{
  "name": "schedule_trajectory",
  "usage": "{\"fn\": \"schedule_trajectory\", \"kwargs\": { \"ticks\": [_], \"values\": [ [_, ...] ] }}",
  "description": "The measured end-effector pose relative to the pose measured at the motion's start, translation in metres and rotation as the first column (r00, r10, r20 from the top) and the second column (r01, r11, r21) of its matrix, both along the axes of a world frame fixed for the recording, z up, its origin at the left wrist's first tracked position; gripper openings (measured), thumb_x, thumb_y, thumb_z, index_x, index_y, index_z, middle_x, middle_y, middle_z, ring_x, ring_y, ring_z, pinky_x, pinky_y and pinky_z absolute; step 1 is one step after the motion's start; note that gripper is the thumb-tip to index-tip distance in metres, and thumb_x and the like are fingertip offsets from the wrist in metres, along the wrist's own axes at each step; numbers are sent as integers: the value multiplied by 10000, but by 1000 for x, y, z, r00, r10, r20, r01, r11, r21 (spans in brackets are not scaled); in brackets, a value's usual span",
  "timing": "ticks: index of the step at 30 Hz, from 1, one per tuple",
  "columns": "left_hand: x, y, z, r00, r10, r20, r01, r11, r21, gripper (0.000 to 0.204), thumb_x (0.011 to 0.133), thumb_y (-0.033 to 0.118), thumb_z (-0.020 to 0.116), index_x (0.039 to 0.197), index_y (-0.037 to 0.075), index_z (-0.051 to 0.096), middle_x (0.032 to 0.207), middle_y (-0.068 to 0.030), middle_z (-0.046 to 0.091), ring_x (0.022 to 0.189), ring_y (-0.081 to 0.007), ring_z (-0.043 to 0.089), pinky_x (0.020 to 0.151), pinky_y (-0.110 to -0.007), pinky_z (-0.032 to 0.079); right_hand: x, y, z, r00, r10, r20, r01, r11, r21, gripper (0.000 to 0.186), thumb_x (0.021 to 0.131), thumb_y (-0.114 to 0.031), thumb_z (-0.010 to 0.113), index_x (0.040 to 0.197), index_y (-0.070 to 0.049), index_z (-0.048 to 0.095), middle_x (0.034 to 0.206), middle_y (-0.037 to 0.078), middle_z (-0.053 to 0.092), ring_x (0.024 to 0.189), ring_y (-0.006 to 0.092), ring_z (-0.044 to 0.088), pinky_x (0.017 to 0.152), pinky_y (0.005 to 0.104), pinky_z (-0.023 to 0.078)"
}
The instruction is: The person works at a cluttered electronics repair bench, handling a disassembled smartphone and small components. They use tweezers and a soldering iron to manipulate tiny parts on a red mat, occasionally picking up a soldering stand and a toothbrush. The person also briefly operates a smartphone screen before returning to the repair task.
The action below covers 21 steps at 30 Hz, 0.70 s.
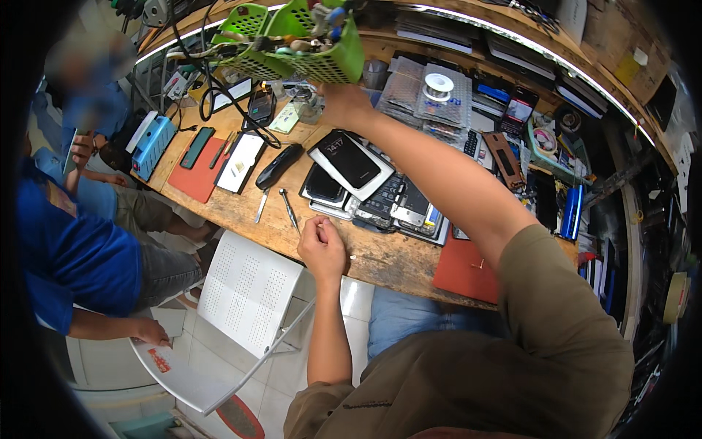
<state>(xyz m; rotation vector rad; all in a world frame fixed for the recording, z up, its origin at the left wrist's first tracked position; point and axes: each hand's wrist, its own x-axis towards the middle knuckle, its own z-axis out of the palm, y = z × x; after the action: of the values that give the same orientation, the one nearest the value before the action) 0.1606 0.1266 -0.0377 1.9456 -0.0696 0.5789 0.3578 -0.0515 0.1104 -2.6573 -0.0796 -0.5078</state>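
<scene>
Our right hand (344,102) reaches far across the surface (380,256), its grip on the underside of a raised green basket (307,51). Our left hand (322,249) rests near, fingers curled narrow, seemingly pinching something too small to tell.

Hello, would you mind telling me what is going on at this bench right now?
A person sits at a cluttered wooden workbench. Their right hand reaches up to a green perforated basket of small parts; the left hand rests closed near the bench edge, beside metal tweezers. Opened phones lie stacked between the hands. Other people sit to the left.
</scene>
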Motion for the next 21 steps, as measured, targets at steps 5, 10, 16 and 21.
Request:
{"fn": "schedule_trajectory", "kwargs": {
  "ticks": [5, 10, 16, 21],
  "values": [
    [-4, 0, 6, 1000, 4, -25, -4, 1000, -28, 102, 998, 105, 704, 976, 10, 735, 627, -60, 531, 533, -170, 476, 539, -377, 395, 27, 2, -14, 996, -20, -91, 16, 999, -48, 397, 856, -139, 689, 1233, -80, 798, 1140, 232, 801, 1137, 415, 763, 998, 527, 597],
    [-5, -2, 5, 1000, 2, 6, -2, 1000, -17, 89, 995, 96, 704, 973, 15, 733, 644, -61, 537, 531, -175, 479, 536, -375, 392, 29, -3, -18, 999, -3, -36, 0, 997, -80, 369, 863, -136, 668, 1202, -83, 805, 1136, 239, 799, 1108, 418, 769, 995, 524, 600],
    [-6, -3, 7, 1000, 7, 26, -7, 1000, -5, 86, 995, 93, 704, 968, 16, 730, 661, -62, 540, 537, -174, 480, 543, -367, 398, 27, -3, -18, 1000, -15, -8, 14, 990, -141, 304, 875, -160, 708, 1147, -76, 814, 1112, 231, 804, 1076, 421, 776, 982, 538, 602],
    [-8, -4, 8, 1000, 15, 27, -15, 1000, 8, 85, 994, 93, 703, 964, 18, 729, 669, -61, 545, 541, -175, 482, 546, -371, 404, 28, -5, -20, 1000, 19, -20, -23, 981, -193, 296, 899, -161, 683, 1155, -77, 805, 1097, 230, 804, 1068, 425, 779, 972, 543, 602]
  ]
}}
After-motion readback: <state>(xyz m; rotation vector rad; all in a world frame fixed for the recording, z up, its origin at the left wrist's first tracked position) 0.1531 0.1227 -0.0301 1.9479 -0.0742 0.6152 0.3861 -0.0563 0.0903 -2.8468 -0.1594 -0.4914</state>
